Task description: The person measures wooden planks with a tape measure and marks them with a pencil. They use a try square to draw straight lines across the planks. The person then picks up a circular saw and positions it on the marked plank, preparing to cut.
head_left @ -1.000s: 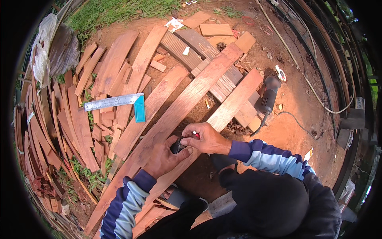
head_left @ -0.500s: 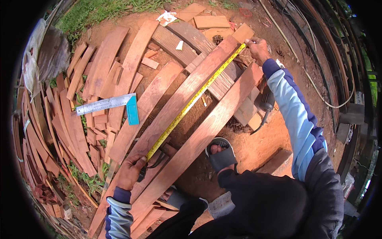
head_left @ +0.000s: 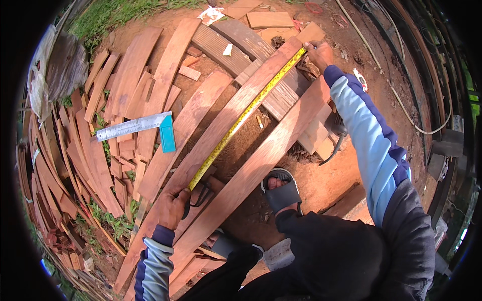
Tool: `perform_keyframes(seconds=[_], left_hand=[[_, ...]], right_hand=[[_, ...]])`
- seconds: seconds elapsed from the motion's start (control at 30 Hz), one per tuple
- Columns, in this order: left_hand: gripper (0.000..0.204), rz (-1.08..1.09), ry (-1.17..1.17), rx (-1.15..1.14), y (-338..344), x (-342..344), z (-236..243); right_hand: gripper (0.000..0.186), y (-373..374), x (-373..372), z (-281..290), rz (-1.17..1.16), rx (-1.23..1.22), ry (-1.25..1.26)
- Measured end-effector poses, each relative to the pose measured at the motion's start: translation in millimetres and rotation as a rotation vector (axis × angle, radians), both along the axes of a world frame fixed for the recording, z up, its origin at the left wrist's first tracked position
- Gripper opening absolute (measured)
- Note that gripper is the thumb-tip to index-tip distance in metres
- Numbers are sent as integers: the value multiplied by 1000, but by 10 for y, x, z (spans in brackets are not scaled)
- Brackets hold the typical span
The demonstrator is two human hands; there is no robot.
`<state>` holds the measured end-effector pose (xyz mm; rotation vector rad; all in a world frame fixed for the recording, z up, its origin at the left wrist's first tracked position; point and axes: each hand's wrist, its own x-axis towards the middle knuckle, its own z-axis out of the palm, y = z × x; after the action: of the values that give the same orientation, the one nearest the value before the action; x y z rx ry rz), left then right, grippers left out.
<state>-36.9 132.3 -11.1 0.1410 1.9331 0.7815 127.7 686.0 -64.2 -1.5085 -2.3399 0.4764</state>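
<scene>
A yellow tape measure blade (head_left: 246, 116) stretches diagonally along the right edge of a long reddish wooden plank (head_left: 213, 134). At its far end, my right hand (head_left: 321, 54) pinches the blade's tip near the plank's end. My left hand (head_left: 169, 208) is closed round the tape measure at the near end, thumb by the blade; most of the dark case is hidden under the fingers. A second long plank (head_left: 263, 161) lies alongside to the right. Left of the measured plank, a try square (head_left: 166, 134) with a teal stock and metal blade rests across other boards.
Stacked boards and offcuts (head_left: 95, 165) fill the left side. Greyish grooved boards (head_left: 221, 50) lie crosswise beneath the planks. A dark tool with a cord (head_left: 337, 131) sits by my right forearm. My sandalled foot (head_left: 281, 190) stands beside the second plank. A pale hose (head_left: 371, 57) curves along the right.
Both hands have shifted slightly, the right one up and left, the left one a little up. The stretched blade has moved with them and still runs along the plank's edge.
</scene>
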Motion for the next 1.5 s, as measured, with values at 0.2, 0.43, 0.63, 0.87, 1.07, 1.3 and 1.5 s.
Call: perform_keyframes(seconds=[0.2,0.43,0.63,0.87,1.07,1.3,1.5], left_hand=[[21,-59,20,-8,77,-3,11],[22,-143,115,-4,-13,11,5],[21,-283,287,21,-82,-49,81],[24,-275,403,-153,-325,-79,107],[24,-299,469,-238,-406,-81,6],[28,-253,543,-243,-496,-18,-110],[22,-152,454,-258,-473,-10,-68]], right_hand=[[31,95,91,-62,-35,-86,142],[32,104,4,-43,-33,-190,53],[33,284,136,-121,-79,-304,93],[33,390,147,-264,-102,-303,110],[33,502,194,-307,-100,-295,126],[34,574,251,-344,-95,-343,192],[35,578,259,-360,-109,-340,178]])
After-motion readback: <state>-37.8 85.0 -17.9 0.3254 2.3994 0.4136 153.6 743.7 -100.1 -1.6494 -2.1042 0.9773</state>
